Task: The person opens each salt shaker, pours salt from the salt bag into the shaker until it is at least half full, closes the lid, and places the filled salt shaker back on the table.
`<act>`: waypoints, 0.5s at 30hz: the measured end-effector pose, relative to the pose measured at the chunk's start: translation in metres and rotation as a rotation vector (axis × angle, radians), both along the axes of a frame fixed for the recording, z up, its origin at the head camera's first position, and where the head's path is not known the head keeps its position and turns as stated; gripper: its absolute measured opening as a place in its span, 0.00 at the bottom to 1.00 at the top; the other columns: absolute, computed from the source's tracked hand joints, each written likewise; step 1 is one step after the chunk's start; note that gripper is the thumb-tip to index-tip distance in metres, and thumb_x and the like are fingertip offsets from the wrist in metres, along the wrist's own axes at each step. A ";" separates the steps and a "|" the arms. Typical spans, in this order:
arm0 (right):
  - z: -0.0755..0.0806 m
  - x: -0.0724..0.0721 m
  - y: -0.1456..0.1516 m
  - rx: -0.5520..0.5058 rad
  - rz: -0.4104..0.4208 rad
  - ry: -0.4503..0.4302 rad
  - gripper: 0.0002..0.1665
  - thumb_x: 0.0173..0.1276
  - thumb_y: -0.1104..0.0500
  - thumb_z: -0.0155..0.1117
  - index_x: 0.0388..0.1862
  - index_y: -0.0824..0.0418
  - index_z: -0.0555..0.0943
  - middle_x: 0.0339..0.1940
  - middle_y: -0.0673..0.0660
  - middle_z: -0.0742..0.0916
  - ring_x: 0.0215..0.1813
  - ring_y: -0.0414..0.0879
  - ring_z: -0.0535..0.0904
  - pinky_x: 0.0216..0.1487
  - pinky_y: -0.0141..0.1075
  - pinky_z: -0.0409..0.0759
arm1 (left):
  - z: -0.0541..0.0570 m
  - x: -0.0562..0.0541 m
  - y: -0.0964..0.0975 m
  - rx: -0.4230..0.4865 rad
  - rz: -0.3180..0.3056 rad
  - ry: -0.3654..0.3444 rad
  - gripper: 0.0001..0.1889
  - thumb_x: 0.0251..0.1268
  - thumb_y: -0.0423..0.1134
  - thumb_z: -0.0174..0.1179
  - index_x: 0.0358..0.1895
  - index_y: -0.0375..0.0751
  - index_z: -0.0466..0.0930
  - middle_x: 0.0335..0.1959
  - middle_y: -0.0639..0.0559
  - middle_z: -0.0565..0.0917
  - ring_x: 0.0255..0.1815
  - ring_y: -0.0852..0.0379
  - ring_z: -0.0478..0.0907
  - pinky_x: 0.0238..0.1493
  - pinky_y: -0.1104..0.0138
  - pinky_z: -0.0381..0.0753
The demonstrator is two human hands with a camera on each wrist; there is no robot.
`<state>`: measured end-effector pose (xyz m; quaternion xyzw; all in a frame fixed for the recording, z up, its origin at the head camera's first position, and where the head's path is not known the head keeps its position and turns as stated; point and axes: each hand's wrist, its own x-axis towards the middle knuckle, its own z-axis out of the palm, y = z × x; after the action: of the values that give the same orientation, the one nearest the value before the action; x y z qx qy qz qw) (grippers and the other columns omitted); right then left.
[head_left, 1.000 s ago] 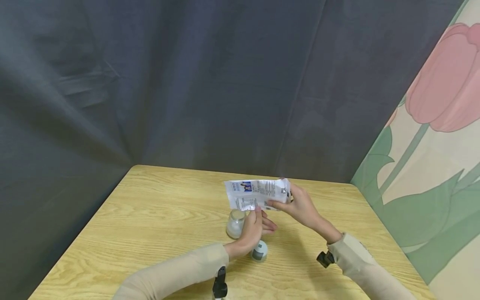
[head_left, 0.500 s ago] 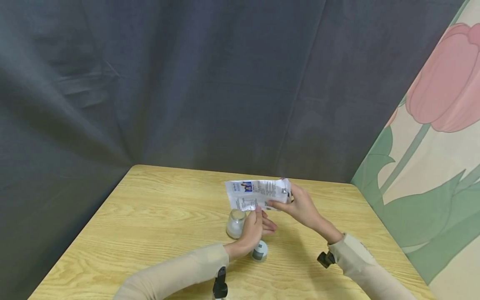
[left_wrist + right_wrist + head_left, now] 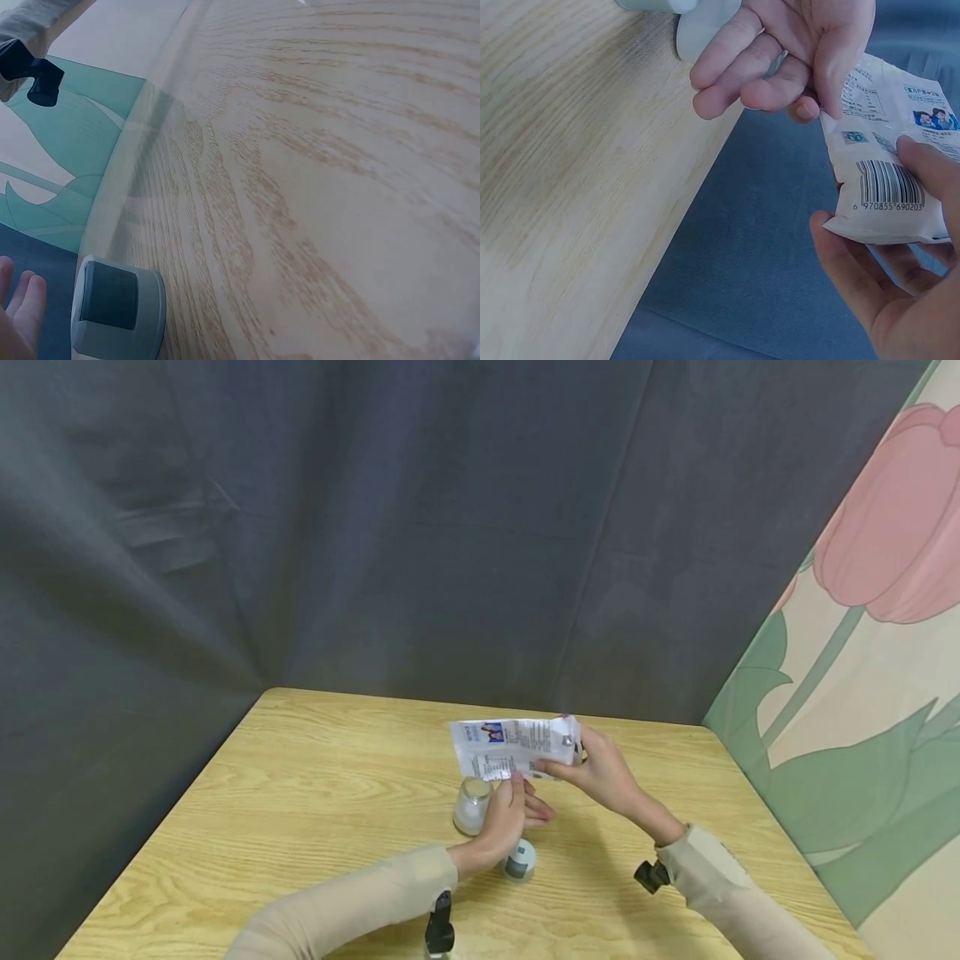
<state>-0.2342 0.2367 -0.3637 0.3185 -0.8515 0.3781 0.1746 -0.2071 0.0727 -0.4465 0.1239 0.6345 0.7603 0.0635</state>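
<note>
My right hand (image 3: 603,772) grips a white printed packet (image 3: 510,739) by its right end, thumb on the front and fingers behind. The packet hangs over the table, its barcode facing the right wrist view. At the packet's lower edge, the thumb and forefinger of my left hand (image 3: 508,814) pinch it, while the other fingers stretch out loosely. Beside the left hand stands a squat glass jar (image 3: 468,812) with whitish contents, partly covered by that hand. A small pale container (image 3: 519,862) with a dark label patch sits just nearer; the left wrist view shows this container (image 3: 109,307) at lower left.
The wood-grain table (image 3: 322,777) spreads out below both hands. A dark curtain (image 3: 450,527) hangs behind its far edge, and a wall with painted tulips (image 3: 877,693) rises on the right. Black wrist cameras (image 3: 651,877) are strapped over the beige sleeves.
</note>
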 end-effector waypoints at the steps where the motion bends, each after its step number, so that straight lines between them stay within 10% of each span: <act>1: 0.000 0.000 0.000 0.002 -0.001 0.002 0.26 0.56 0.62 0.79 0.54 0.56 0.80 0.45 0.52 0.88 0.39 0.42 0.85 0.28 0.34 0.83 | 0.001 0.000 0.000 -0.001 0.000 0.002 0.21 0.85 0.40 0.25 0.41 0.30 0.66 0.32 0.29 0.83 0.38 0.31 0.84 0.42 0.53 0.88; 15: 0.001 -0.003 0.001 0.013 0.016 0.026 0.26 0.55 0.62 0.80 0.53 0.57 0.80 0.45 0.53 0.88 0.39 0.42 0.85 0.26 0.32 0.81 | 0.001 -0.001 0.001 0.016 -0.005 -0.001 0.21 0.85 0.41 0.25 0.42 0.30 0.65 0.32 0.29 0.83 0.39 0.29 0.83 0.42 0.54 0.88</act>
<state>-0.2377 0.2376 -0.3625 0.3314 -0.8490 0.3698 0.1805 -0.2084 0.0741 -0.4452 0.1257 0.6280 0.7653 0.0646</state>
